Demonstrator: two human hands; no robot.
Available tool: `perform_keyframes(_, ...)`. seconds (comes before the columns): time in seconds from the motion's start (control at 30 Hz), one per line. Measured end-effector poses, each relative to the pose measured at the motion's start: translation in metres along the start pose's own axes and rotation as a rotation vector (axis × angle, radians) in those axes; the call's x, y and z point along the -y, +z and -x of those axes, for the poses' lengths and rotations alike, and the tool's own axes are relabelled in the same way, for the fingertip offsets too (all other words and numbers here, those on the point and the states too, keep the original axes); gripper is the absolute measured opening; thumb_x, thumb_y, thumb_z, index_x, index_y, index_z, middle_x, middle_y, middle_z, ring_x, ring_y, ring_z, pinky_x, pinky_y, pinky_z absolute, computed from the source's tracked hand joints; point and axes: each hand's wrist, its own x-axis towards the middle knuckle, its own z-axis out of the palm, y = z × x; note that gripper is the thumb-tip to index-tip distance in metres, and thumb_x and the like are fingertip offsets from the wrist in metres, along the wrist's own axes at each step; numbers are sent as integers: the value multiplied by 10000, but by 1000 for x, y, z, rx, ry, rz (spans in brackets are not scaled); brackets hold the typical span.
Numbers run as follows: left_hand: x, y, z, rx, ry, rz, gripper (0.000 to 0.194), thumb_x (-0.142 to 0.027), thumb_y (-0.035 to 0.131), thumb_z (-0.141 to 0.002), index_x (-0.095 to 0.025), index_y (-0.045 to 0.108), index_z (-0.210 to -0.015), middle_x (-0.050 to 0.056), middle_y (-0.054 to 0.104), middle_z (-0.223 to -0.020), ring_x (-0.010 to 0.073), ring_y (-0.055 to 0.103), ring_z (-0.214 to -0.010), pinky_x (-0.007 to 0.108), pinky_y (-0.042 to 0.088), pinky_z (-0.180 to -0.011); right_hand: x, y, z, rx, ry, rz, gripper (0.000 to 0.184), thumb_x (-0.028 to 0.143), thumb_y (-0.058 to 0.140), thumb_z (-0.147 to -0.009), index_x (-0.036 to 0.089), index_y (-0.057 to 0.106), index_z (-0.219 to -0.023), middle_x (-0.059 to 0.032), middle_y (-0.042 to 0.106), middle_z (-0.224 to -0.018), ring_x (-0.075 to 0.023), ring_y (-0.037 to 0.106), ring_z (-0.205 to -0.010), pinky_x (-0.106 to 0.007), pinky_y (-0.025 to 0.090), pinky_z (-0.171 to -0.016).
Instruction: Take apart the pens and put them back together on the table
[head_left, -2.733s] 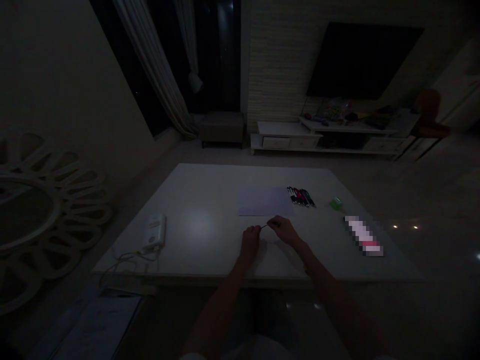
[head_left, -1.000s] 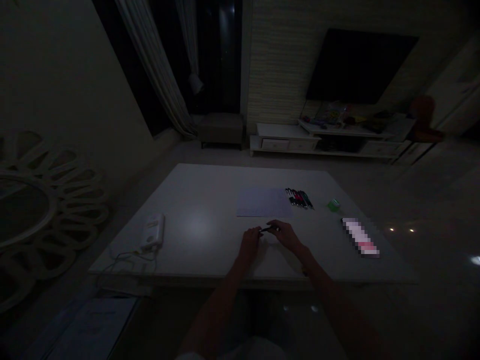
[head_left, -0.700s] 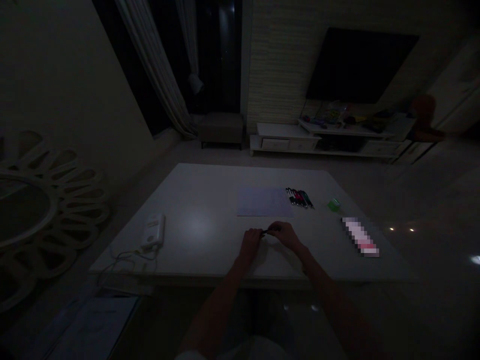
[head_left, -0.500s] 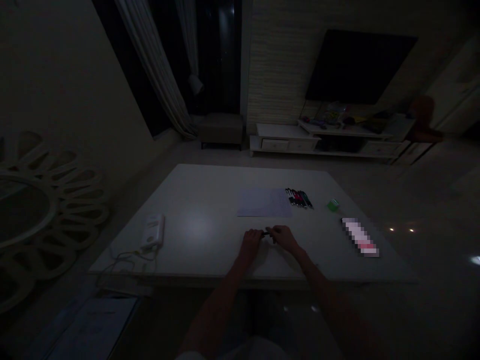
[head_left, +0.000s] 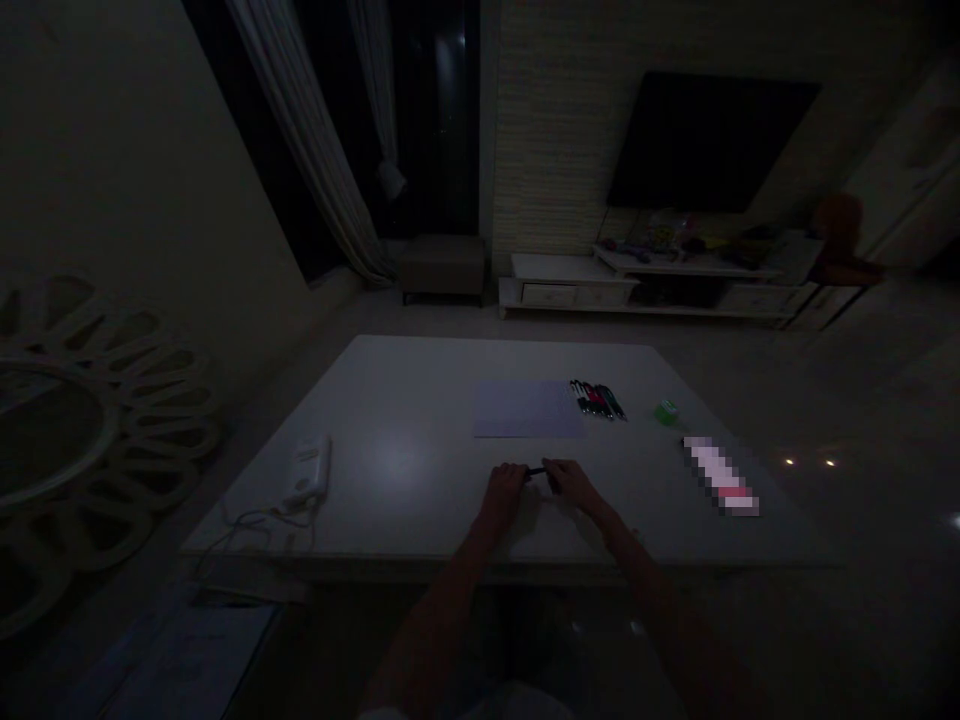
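A thin black pen is held level between my two hands, just above the near part of the white table. My left hand is closed round its left end, and that end is hidden in the fingers. Thumb and fingers of my right hand grip the other end. Something dark shows beneath the right fingers, too dim to make out. Beyond the hands lies a sheet of paper, with a row of several pens along its right side, mostly dark, one part red.
On the white table are a small green object, a blurred-out phone-like slab at the right, and a white power strip with cables at the left. A round mirror with a petal-shaped frame stands left of the table.
My hands have drawn slightly apart, the right one moving right, so more of the black pen shows between them. The view has tipped up a little.
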Motion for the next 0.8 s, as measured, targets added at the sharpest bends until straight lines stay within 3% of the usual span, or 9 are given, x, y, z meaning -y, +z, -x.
perform_keyframes(0.13, -1, 0, 2, -10, 21, -14, 156, -163, 450, -905, -177, 532, -1037, 56, 608, -928, 189, 543, -901, 338, 407, -799, -4, 3, 4, -4, 12, -45, 500, 628, 435, -786, 191, 523, -561, 3, 545, -516, -133, 498, -495, -245, 389, -514)
perform_keyframes(0.27, -2, 0, 3, 15, 59, -30, 166, -172, 428, -917, -179, 529, -1050, 62, 608, -957, 192, 539, -917, 349, 399, -824, -7, 4, 7, -9, 61, -69, 549, 634, 359, -820, 200, 465, -500, 18, 453, -434, -128, 455, -451, -247, 366, -495)
perform_keyframes(0.4, -1, 1, 3, 12, 57, -27, 156, -174, 443, -914, -181, 534, -1039, 56, 608, -960, 190, 543, -917, 345, 401, -822, -8, 5, 9, -23, 21, -68, 485, 634, 442, -779, 195, 504, -582, 18, 495, -507, -129, 464, -491, -243, 367, -508)
perform_keyframes(0.8, -2, -2, 5, 6, 70, -51, 138, -160, 454, -911, -173, 540, -1018, 47, 611, -961, 180, 543, -913, 341, 409, -835, -13, 10, 7, -22, 35, -55, 545, 674, 385, -780, 183, 506, -578, 15, 477, -500, -127, 450, -500, -242, 355, -516)
